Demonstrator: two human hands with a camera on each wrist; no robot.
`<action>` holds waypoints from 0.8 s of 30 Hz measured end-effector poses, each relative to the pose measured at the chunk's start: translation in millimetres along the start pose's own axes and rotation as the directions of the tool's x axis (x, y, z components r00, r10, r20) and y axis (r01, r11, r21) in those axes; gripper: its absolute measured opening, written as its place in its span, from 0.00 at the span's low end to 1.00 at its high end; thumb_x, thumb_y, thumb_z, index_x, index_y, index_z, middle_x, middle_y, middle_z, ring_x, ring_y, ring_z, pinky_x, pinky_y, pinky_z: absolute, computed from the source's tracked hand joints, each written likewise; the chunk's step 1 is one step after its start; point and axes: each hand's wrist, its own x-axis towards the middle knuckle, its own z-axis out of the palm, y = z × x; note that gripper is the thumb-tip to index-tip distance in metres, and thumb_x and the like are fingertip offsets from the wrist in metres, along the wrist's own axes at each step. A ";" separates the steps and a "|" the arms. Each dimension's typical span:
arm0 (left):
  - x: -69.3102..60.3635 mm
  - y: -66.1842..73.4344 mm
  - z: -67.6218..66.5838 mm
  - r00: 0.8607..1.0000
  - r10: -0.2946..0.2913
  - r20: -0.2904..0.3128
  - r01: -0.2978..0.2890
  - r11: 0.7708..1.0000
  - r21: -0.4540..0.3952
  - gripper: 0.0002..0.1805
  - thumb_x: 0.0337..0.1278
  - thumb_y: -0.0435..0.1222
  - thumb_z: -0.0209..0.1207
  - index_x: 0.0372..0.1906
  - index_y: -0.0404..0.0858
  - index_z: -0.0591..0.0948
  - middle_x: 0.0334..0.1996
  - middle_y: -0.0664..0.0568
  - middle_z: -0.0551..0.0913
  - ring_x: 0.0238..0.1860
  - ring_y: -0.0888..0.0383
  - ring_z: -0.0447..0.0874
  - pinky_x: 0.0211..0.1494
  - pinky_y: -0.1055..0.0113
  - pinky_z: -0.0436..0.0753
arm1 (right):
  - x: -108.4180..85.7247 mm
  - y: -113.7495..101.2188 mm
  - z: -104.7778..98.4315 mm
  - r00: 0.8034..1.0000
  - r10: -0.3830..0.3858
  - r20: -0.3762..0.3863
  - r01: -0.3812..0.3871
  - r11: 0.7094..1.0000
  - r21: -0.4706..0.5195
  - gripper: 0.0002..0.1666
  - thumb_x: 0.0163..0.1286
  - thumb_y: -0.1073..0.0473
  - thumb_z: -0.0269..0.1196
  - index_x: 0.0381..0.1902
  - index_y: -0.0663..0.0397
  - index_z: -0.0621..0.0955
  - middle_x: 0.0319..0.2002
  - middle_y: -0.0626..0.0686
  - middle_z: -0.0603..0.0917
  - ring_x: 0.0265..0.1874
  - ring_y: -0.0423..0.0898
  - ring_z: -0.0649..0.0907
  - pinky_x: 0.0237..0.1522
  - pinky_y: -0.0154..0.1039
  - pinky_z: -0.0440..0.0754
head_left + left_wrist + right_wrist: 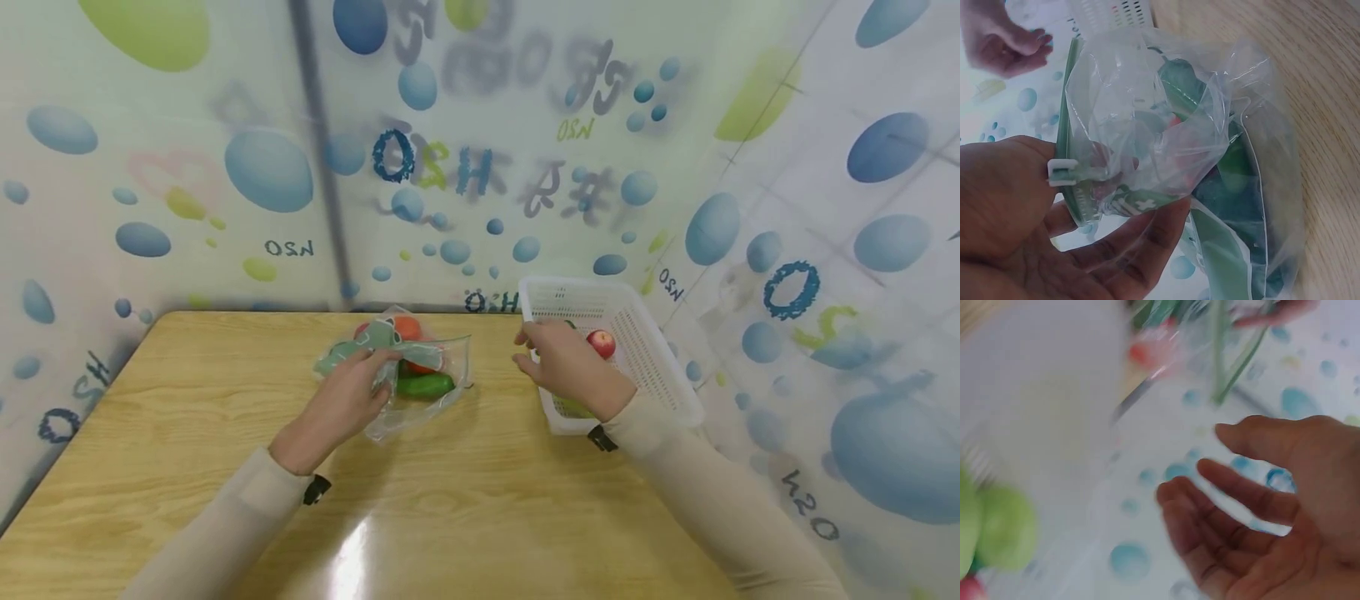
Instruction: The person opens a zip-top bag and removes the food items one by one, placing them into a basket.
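A clear zip bag (456, 354) with a green printed side lies on the table at centre left. Inside it are a long green vegetable (425, 385) and a round red-orange item (407, 327). My left hand (341, 408) holds the bag near its mouth, and a white slider (1062, 172) sits on the green zip strip by the palm in the left wrist view. Over the left part of a white basket (555, 421) hovers my right hand (566, 360), empty, its fingers loosely bent. A red apple (602, 343) lies in the basket.
Green round fruit (1007, 528) shows blurred in the basket in the right wrist view. The wooden table (450, 517) ends at a patterned curtain-like wall (465, 208) behind, with another patterned wall (862, 333) close on the right.
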 end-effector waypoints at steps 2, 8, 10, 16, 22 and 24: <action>0.1 -0.3 0.7 1.000 0.012 -0.005 -0.012 1.000 -0.002 0.28 0.69 0.23 0.72 0.72 0.31 0.85 0.56 0.31 0.90 0.45 0.43 0.90 0.44 0.49 0.92 | 4.5 -16.4 6.7 0.993 -0.115 -0.017 0.116 0.992 0.045 0.13 0.83 0.60 0.74 0.57 0.63 0.90 0.50 0.60 0.93 0.49 0.55 0.93 0.56 0.51 0.95; 0.3 -1.5 2.9 0.998 0.054 -0.030 -0.053 0.999 0.008 0.29 0.66 0.23 0.74 0.72 0.31 0.85 0.55 0.31 0.90 0.44 0.43 0.90 0.43 0.49 0.91 | 29.0 -61.9 39.1 0.933 -0.357 0.045 0.354 0.933 0.066 0.10 0.88 0.65 0.67 0.59 0.63 0.90 0.55 0.58 0.94 0.54 0.51 0.94 0.58 0.44 0.95; 0.3 -1.1 3.1 0.998 0.057 -0.032 -0.057 0.998 0.012 0.29 0.67 0.23 0.74 0.72 0.32 0.85 0.54 0.32 0.90 0.44 0.43 0.90 0.43 0.49 0.91 | 39.8 -71.8 52.5 0.920 -0.381 0.094 0.382 0.924 0.011 0.13 0.87 0.69 0.65 0.63 0.64 0.88 0.61 0.59 0.93 0.59 0.51 0.94 0.62 0.42 0.94; 0.8 0.7 1.3 0.998 0.062 -0.029 -0.062 0.998 0.011 0.30 0.67 0.24 0.75 0.73 0.32 0.84 0.55 0.32 0.90 0.49 0.38 0.92 0.49 0.43 0.93 | 59.4 -77.6 89.5 0.933 -0.332 0.137 0.350 0.926 -0.143 0.30 0.85 0.74 0.62 0.81 0.63 0.80 0.82 0.62 0.82 0.77 0.54 0.86 0.79 0.43 0.85; 0.8 0.8 4.1 0.998 0.056 -0.022 -0.056 0.998 0.021 0.33 0.64 0.23 0.76 0.74 0.32 0.84 0.59 0.30 0.90 0.54 0.34 0.93 0.54 0.39 0.94 | 63.0 -76.9 111.1 0.969 -0.234 0.082 0.245 0.956 -0.164 0.21 0.84 0.69 0.68 0.71 0.60 0.88 0.67 0.59 0.93 0.61 0.52 0.95 0.66 0.43 0.94; 1.2 1.2 7.0 0.998 0.058 -0.019 -0.057 0.998 0.025 0.33 0.64 0.23 0.76 0.74 0.33 0.85 0.60 0.30 0.90 0.54 0.34 0.93 0.54 0.40 0.94 | 61.7 -77.7 115.4 0.976 -0.183 0.122 0.203 0.962 -0.184 0.14 0.83 0.66 0.70 0.63 0.59 0.91 0.61 0.58 0.96 0.57 0.50 0.96 0.63 0.43 0.95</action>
